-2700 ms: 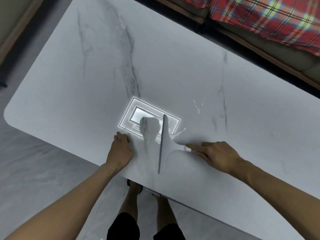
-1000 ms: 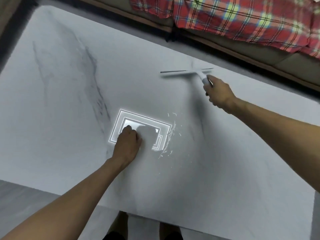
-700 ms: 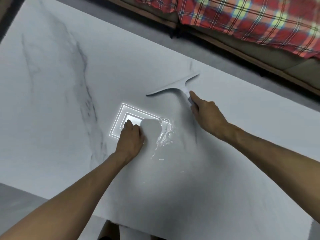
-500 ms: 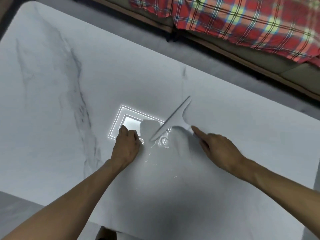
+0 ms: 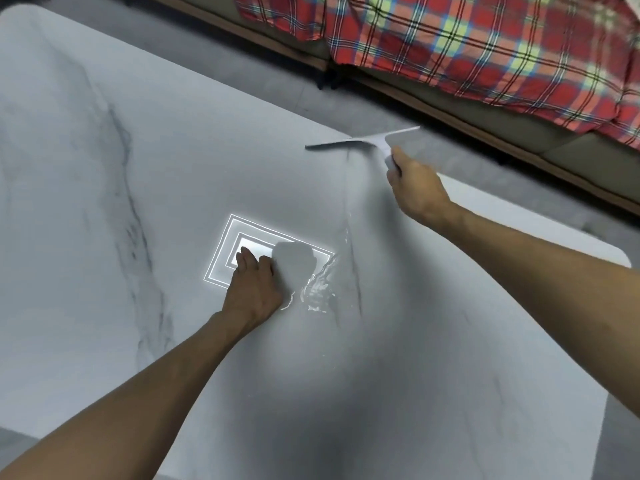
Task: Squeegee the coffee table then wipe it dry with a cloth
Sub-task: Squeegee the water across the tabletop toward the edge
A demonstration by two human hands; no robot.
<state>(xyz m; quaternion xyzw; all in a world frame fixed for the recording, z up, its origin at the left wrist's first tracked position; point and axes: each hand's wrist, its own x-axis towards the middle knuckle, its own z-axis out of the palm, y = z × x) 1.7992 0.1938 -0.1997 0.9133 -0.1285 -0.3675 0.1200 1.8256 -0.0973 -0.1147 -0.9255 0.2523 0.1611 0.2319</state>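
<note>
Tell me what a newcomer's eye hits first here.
A glowing rectangular reflection in the middle of the coffee table draws the eye first, with the left hand resting on its near corner and a water puddle glinting just right of it. At the table's far edge the right hand grips a squeegee, below a red plaid blanket.

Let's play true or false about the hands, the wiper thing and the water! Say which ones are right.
1. The right hand grips the squeegee by its handle. True.
2. The squeegee blade sits in the puddle. False: the blade is up near the far edge of the table, and the puddle lies apart from it, beside the left hand.
3. The left hand holds a cloth. False: it rests on the table, and no cloth is in view.
4. A red plaid blanket lies beyond the table. True.
</note>
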